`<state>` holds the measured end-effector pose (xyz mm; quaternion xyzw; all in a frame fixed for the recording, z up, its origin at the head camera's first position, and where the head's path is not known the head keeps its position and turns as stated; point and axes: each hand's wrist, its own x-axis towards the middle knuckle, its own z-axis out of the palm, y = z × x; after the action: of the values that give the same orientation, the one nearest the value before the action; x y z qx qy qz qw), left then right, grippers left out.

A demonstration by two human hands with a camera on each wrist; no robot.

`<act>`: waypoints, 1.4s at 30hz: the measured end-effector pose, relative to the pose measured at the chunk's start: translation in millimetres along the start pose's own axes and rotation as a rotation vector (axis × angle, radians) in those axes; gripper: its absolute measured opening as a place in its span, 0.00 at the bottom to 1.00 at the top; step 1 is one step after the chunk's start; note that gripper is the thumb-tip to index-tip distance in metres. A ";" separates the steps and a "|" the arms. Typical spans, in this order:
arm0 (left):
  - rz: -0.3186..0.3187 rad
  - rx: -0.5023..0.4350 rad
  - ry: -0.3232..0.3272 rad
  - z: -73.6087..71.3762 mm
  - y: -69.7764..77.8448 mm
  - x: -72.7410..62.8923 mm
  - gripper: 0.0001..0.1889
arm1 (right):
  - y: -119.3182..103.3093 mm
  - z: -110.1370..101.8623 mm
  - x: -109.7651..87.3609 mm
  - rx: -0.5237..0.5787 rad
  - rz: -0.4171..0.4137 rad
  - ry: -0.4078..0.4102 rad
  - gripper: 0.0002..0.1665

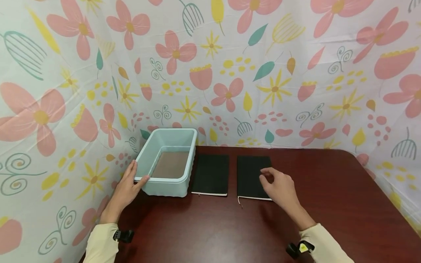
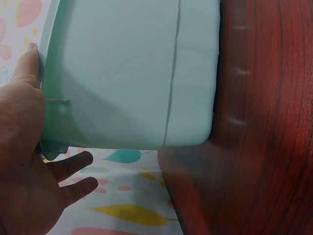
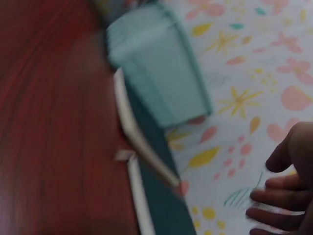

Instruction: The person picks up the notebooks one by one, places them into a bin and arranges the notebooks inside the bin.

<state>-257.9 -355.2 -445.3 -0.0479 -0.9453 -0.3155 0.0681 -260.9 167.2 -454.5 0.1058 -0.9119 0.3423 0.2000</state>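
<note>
My left hand (image 1: 126,188) rests on the near left corner of a light blue-green plastic bin (image 1: 166,185), thumb along the front rim. In the left wrist view, two straight fingers (image 2: 78,188) stick out past the bin's corner. To the bin's right lie two black notebooks, a left one (image 1: 210,173) close beside it and a right one (image 1: 251,179) with a ribbon at its near edge. Over the right notebook's right edge hovers my right hand (image 1: 279,186), its fingers loosely bent with nothing between them. The right wrist view is blurred.
Everything stands on a dark red-brown wooden table (image 1: 210,226). A white curtain with flower patterns (image 1: 227,73) hangs along its back and sides. The bin stands near the left curtain, and its inside bottom (image 1: 171,164) looks brownish.
</note>
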 end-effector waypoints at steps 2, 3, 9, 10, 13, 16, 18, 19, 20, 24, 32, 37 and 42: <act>0.000 -0.002 0.002 0.0 0.3 -0.2 0.49 | 8.0 3.2 -5.6 -0.076 0.018 0.005 0.18; 0.000 -0.003 0.003 0.1 0.4 -0.4 0.49 | 11.9 4.7 -8.4 -0.111 0.033 -0.005 0.20; -0.001 -0.004 0.006 -0.4 0.4 -0.7 0.49 | 29.9 12.5 -22.4 -0.231 0.133 -0.064 0.31; -0.002 -0.005 0.006 -0.6 0.4 -0.6 0.49 | 31.8 14.1 -24.1 -0.244 0.143 -0.064 0.33; -0.006 -0.006 0.005 -1.4 0.7 -0.5 0.49 | 36.2 20.2 -27.7 -0.288 0.167 -0.073 0.38; -0.007 -0.006 0.001 -1.7 1.4 -0.9 0.49 | 40.2 26.2 -29.8 -0.336 0.180 -0.100 0.46; -0.005 -0.003 0.002 -1.4 1.9 -1.1 0.49 | 42.7 29.5 -30.8 -0.364 0.189 -0.121 0.50; -0.004 -0.004 0.002 -1.3 2.0 -1.0 0.49 | 44.0 30.8 -31.2 -0.375 0.193 -0.129 0.51; -0.004 -0.006 0.001 -1.1 2.2 -0.8 0.49 | 45.5 32.0 -31.5 -0.382 0.200 -0.134 0.52; 0.002 -0.007 0.004 -0.7 2.3 0.8 0.49 | 50.6 36.6 -32.1 -0.395 0.221 -0.135 0.55; -0.001 -0.004 0.013 -0.6 2.9 0.6 0.49 | 57.9 43.8 -33.0 -0.430 0.226 -0.161 0.58; -0.004 -0.008 0.009 -0.1 3.5 -0.4 0.49 | 57.5 43.0 -31.2 -0.427 0.248 -0.200 0.48; -0.006 -0.010 0.010 0.5 2.6 -0.6 0.49 | 54.5 41.1 -26.9 -0.404 0.285 -0.240 0.42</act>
<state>-257.1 -352.8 -444.2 -0.0440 -0.9434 -0.3209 0.0716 -266.8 181.8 -526.2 -0.0260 -0.9845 0.1635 0.0576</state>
